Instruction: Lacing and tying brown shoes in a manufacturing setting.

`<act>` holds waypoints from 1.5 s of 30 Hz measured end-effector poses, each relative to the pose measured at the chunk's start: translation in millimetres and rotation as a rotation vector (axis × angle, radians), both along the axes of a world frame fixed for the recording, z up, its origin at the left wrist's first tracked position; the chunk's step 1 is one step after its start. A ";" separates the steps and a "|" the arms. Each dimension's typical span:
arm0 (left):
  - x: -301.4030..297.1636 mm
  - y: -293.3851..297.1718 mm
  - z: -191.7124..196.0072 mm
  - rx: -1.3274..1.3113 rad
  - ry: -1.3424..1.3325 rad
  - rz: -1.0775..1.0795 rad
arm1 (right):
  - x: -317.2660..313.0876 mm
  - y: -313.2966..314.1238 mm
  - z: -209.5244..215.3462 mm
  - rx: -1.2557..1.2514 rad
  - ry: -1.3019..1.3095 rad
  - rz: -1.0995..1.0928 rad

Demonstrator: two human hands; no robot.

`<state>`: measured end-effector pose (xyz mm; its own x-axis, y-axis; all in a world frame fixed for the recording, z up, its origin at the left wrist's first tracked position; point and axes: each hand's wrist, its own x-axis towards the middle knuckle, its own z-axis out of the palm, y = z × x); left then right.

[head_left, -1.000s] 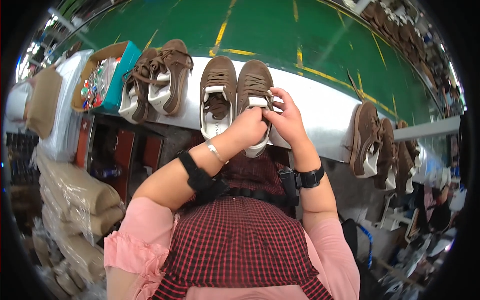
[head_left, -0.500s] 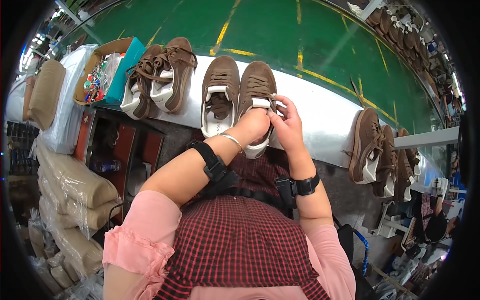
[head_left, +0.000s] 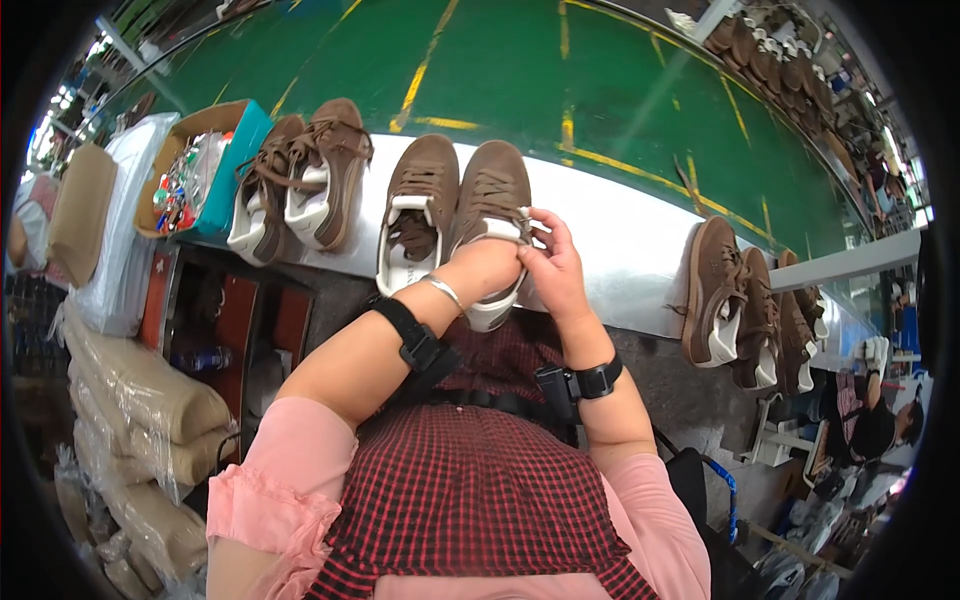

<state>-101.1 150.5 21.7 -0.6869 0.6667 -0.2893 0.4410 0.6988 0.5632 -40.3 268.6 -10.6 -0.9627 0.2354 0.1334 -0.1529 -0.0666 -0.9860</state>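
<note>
Two brown suede sneakers with white lining stand side by side at the near edge of the bench, toes pointing away. My left hand (head_left: 492,265) reaches into the opening of the right sneaker (head_left: 496,178); its fingers are hidden there. With bent fingers and thumb, my right hand (head_left: 553,262) pinches the right side of that shoe's opening, by the white tongue and the lace ends. Close by, the left sneaker (head_left: 424,168) is touched by neither hand. Its brown laces lie bunched inside, over the pale insole.
Another brown pair (head_left: 335,180) stands left on the metal bench (head_left: 610,230), beside a teal-sided box (head_left: 235,165) of small colourful packets. Several more brown sneakers (head_left: 712,290) line up at the right. Plastic-wrapped tan bundles (head_left: 150,385) are stacked at lower left.
The whole view has shifted, so the bench and shoes appear lower and further left. My left hand now reaches further across the shoe's opening. The right hand keeps its pinch at the side.
</note>
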 end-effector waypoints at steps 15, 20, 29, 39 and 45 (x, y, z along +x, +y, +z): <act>0.2 -26.0 1.0 0.091 0.059 -0.070 | -7.0 -21.8 -27.0 0.124 0.109 -0.120; 22.3 -68.0 56.9 0.260 -0.054 0.073 | 20.6 -33.2 3.1 0.511 0.228 -0.150; 11.7 -186.5 77.3 0.760 -0.437 0.443 | -22.1 -81.2 58.6 1.044 -0.116 0.765; 24.2 -259.9 63.0 0.907 -0.423 0.711 | -69.4 -55.1 107.4 0.748 -0.010 0.851; 5.7 -278.9 52.4 1.036 -0.126 0.934 | -170.6 -47.6 141.1 0.947 0.082 0.712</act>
